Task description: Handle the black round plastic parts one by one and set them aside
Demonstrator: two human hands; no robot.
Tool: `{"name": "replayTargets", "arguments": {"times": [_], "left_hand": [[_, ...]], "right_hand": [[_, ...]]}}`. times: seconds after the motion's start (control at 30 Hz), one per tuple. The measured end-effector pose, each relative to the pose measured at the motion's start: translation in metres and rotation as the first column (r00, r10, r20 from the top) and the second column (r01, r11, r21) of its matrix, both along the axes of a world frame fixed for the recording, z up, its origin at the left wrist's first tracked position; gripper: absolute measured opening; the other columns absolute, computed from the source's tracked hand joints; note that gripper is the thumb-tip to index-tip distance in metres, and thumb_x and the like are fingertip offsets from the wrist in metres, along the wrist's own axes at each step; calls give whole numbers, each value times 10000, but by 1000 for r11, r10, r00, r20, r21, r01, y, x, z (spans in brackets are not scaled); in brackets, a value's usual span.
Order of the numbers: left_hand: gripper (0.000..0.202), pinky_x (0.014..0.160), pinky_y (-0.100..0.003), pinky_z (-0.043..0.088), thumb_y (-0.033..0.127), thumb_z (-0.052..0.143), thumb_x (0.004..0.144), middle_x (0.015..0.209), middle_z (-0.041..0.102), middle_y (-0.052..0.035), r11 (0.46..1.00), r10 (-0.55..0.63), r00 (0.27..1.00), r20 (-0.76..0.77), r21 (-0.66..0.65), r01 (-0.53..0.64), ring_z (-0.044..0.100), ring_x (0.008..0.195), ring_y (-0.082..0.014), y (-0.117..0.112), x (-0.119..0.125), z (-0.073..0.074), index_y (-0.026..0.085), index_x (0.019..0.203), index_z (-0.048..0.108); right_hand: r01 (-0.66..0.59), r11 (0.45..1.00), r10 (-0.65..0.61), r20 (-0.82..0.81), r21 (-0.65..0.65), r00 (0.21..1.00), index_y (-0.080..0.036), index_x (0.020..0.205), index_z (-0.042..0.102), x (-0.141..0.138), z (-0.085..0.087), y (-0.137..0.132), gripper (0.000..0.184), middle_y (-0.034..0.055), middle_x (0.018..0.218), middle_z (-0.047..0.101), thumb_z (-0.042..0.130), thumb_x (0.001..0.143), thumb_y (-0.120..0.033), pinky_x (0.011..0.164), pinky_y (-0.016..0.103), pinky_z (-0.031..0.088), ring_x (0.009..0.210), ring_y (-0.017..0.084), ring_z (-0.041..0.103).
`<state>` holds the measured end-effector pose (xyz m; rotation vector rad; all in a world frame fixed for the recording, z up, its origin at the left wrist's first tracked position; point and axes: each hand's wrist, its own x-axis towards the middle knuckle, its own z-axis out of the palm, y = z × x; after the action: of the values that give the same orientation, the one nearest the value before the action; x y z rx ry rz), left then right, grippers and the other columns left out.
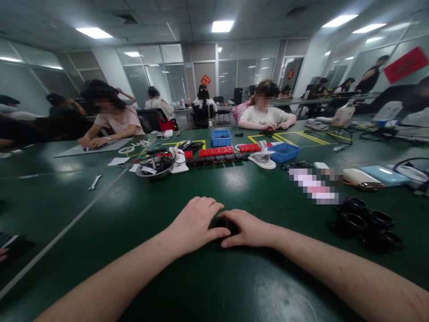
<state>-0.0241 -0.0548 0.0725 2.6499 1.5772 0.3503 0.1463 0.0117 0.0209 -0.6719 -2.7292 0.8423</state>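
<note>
Black part [221, 222]; green table [134, 210]; ceiling lights [223, 26]

Left hand [197, 224] and right hand [250, 229] are bare, arms [321, 255] too (tiny marks [160, 243] sit near the left wrist [172, 238])

Left fingers [217, 233] and right fingers [231, 242] hold black part [221, 222]

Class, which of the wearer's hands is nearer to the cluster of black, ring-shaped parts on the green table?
Right. The right hand, at a small black round piece, lies left of the ring-shaped parts, apart from them; the left hand is farther left.
</note>
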Motion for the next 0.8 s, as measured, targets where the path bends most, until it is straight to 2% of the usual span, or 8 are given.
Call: {"name": "replayTargets", "arguments": {"times": [0.13, 0.23, 0.37, 0.43, 0.57, 0.63, 0.7, 0.8], "left_hand": [[370, 904, -318, 363, 224, 585, 802, 1148, 528, -25, 965, -192, 976, 105, -159, 207, 472, 1047, -186, 2, -9, 9, 254, 1161, 499], [379, 905, -286, 362, 127, 568, 802, 1141, 539, -17, 935, -236, 963, 130, -240, 262, 479, 1037, -167, 3, -8, 10, 260, 1154, 521], [342, 820, -286, 404, 163, 607, 782, 1010, 570, -24, 946, -172, 980, 99, -260, 192, 506, 945, -177, 6, -3, 7, 247, 1110, 555], [317, 777, -288, 415, 199, 630, 766, 948, 567, -18, 962, -119, 991, 68, -237, 132, 512, 901, -180, 6, 0, 4, 236, 1075, 569], [262, 712, -311, 427, 291, 659, 731, 858, 550, -27, 987, 54, 998, -18, -149, -56, 518, 820, -199, 3, 12, -4, 169, 953, 592], [252, 691, -327, 431, 325, 646, 735, 831, 544, -39, 987, 136, 989, -61, -77, -140, 521, 787, -208, -1, 18, -8, 141, 896, 586], [254, 689, -348, 430, 353, 625, 749, 808, 542, -47, 986, 168, 982, -92, -2, -169, 519, 768, -217, -3, 22, -11, 127, 855, 578], [295, 732, -376, 429, 406, 621, 742, 835, 554, -52, 993, 119, 991, -59, 16, -118, 514, 806, -227, -5, 17, -9, 137, 854, 579]], "right_hand": [[-72, 996, 71, -25, -49, 997, -177, 1054, 558, 2, 0, 8, 429, 38, 932, 593, 658, 682, -366, 718, 279, 399, 821, 171, 541], [-86, 996, 86, 2, -32, 996, -167, 956, 601, 1, -1, 11, 323, 34, 886, 597, 654, 691, -346, 714, 276, 393, 807, 170, 538], [-51, 996, 52, 8, -67, 999, -171, 925, 598, 0, -3, 10, 320, 19, 844, 604, 667, 671, -353, 653, 251, 386, 746, 153, 540], [4, 998, -3, 15, -68, 1000, -172, 926, 593, -2, -4, 6, 341, 19, 827, 606, 665, 660, -373, 621, 247, 381, 716, 150, 538], [179, 982, -181, 29, 63, 983, -155, 884, 581, -7, -8, -5, 350, 46, 808, 607, 649, 641, -397, 611, 266, 377, 708, 171, 539], [213, 966, -221, 42, 150, 974, -148, 870, 574, -10, -10, -10, 338, 58, 802, 609, 648, 632, -377, 616, 276, 377, 713, 185, 542], [208, 956, -224, 60, 206, 973, -147, 859, 572, -11, -9, -12, 344, 66, 791, 609, 640, 640, -403, 624, 290, 381, 718, 198, 546], [169, 965, -184, 58, 201, 981, -147, 901, 570, -7, -6, -11, 439, 78, 827, 610, 624, 647, -501, 661, 317, 396, 757, 217, 551]]}}
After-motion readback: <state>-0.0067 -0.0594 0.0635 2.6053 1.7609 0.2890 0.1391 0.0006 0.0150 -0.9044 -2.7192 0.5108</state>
